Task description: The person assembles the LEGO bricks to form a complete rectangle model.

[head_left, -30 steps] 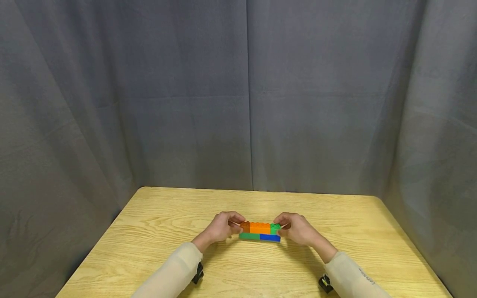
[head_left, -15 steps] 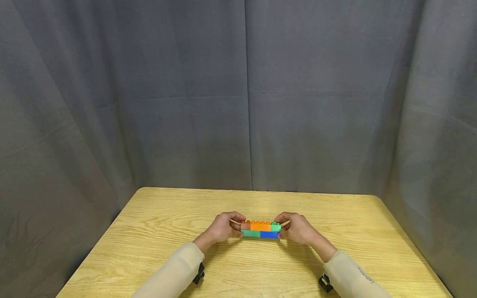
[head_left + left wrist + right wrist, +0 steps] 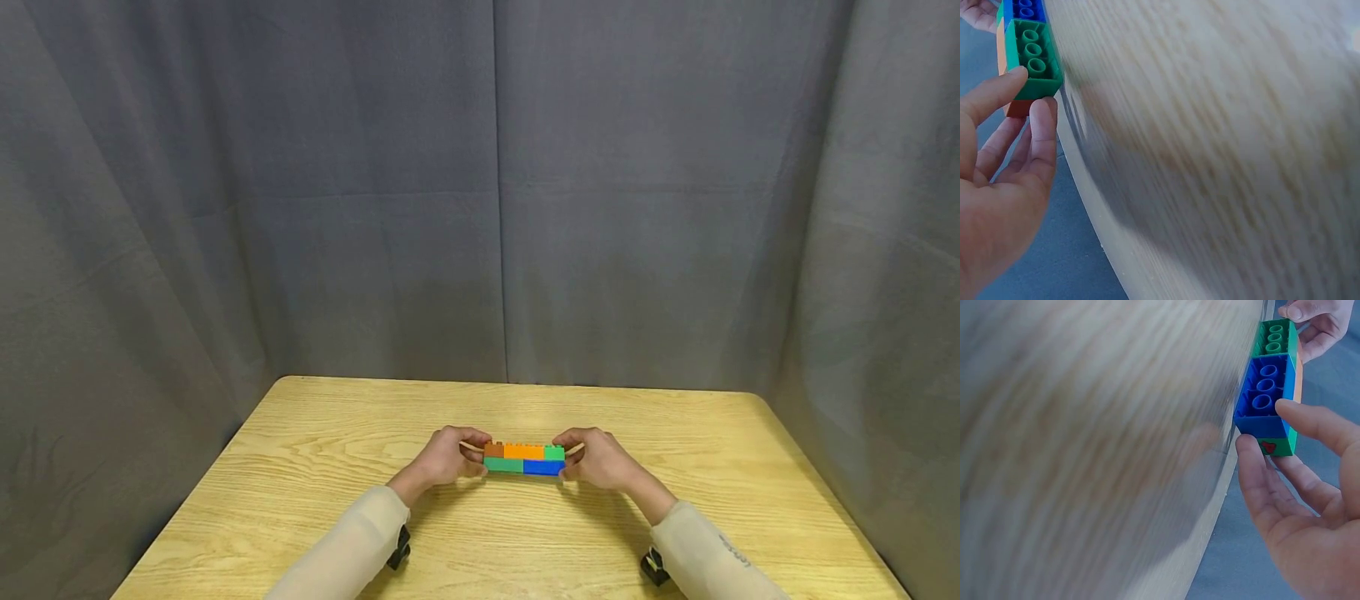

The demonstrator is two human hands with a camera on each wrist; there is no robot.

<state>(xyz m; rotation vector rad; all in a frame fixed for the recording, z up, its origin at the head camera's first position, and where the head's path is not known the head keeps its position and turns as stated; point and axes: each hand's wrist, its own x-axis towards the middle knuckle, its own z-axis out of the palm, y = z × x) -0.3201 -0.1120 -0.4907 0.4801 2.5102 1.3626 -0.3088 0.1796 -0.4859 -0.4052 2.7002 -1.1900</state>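
Joined toy building bricks form a two-row block between the hands. On its upper row sit a brown brick [image 3: 493, 451], an orange brick [image 3: 524, 452] and a small green brick [image 3: 554, 453]; a longer green brick [image 3: 503, 465] and a blue brick [image 3: 543, 467] make up the lower row. My left hand [image 3: 448, 457] grips the brown-and-green end, thumb at the lower edge. At the blue end my right hand [image 3: 597, 460] grips likewise. Both wrist views show the hollow undersides of the green brick [image 3: 1033, 51] and the blue brick [image 3: 1265, 387], lifted off the table.
The wooden table [image 3: 465, 550] spreads out under the block and forearms. Grey curtains [image 3: 375, 208] enclose its back and sides. A black wrist device [image 3: 400, 548] shows below the left sleeve, another [image 3: 655, 567] below the right.
The block has tilted so its front side faces the head camera more and its studs show less. Both thumbs have shifted down to the lower row; the arms have hardly moved.
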